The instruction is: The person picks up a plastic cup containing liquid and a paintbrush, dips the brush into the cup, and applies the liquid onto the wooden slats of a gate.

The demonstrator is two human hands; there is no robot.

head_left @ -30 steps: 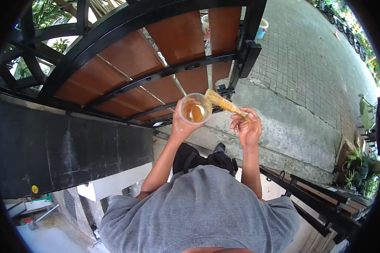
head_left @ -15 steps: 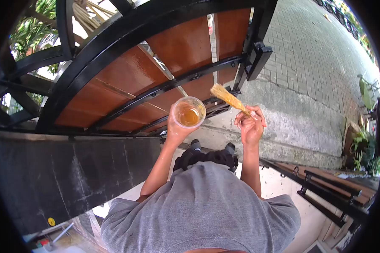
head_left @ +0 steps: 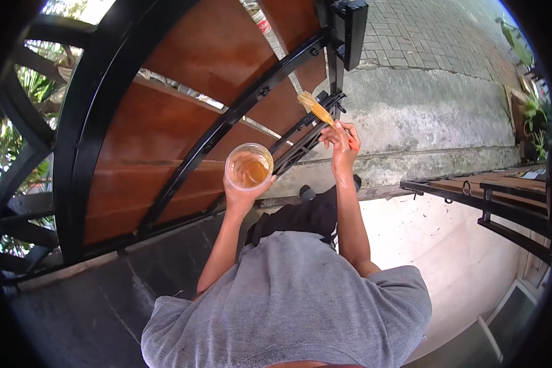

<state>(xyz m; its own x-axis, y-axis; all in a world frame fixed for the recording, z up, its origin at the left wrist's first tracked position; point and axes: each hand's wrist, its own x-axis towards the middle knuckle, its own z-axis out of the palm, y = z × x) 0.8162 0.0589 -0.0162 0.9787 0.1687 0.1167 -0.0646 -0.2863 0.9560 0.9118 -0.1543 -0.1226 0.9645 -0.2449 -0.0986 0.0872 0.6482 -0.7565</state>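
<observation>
My left hand (head_left: 244, 197) is wrapped round a clear plastic cup (head_left: 228, 169), tilted so that its mouth faces me. Amber liquid (head_left: 249, 174) lies in the bottom of it and coats the inner wall. In my right hand (head_left: 343, 148) is a paintbrush (head_left: 318, 111), pinched by its handle. Its bristles are pale and wet-looking, pointing up and left, and they overlap the edge of the gate in this view. Close in front of both hands stands the gate, with reddish-brown wooden boards (head_left: 211, 52) set in a black metal frame (head_left: 83, 141).
Beyond the gate's end runs a concrete strip (head_left: 423, 116), then grey paving (head_left: 423, 37). Another black-framed gate part with brown boards (head_left: 478, 190) is on the right. Pale floor (head_left: 429, 245) lies to my right, dark floor (head_left: 73, 306) to my left. Plants (head_left: 533, 116) grow at the far right.
My view has turned and come nearer the gate, whose boards now look larger. Both hands have shifted left in view, the brush also upward. Cup and brush are still held.
</observation>
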